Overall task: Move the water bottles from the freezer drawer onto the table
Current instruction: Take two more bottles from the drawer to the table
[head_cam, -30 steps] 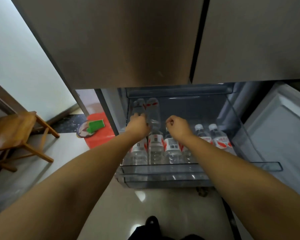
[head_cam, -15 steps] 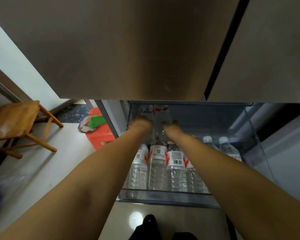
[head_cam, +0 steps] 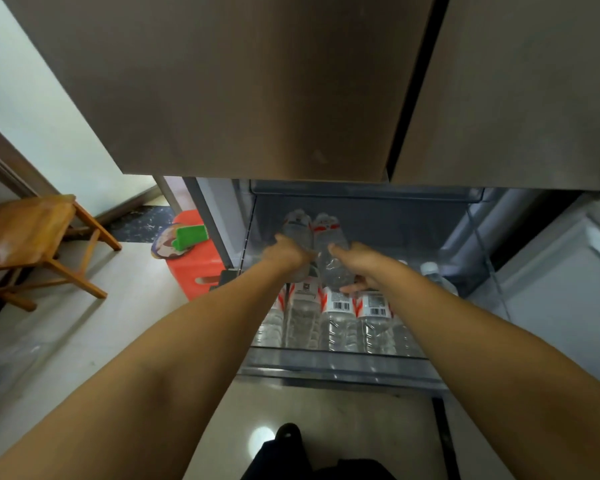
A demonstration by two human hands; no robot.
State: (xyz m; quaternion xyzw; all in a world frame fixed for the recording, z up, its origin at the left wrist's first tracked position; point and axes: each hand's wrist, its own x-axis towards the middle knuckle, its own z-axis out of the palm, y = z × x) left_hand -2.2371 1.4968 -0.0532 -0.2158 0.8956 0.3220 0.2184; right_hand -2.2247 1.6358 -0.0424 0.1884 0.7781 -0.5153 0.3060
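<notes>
Several bottles remaining: the task is looking barely begun, with no table showing and nothing yet set down.
Drawer: the clear plastic freezer drawer (head_cam: 343,365) is standing pulled out, holding a row of clear plastic water bottles with red-and-white labels (head_cam: 340,317) lying side by side.
Left hand (head_cam: 288,252): curling around one clear bottle (head_cam: 297,226), raised above the row.
Right hand (head_cam: 357,265): wrapping fingers round a second clear bottle (head_cam: 329,251), beside the first.

Two water bottles (head_cam: 329,251) are lifted at the frame's centre, one per hand; four more (head_cam: 340,320) stand below them, a fifth's cap (head_cam: 429,268) showing right. One wooden stool (head_cam: 32,233), left.
</notes>
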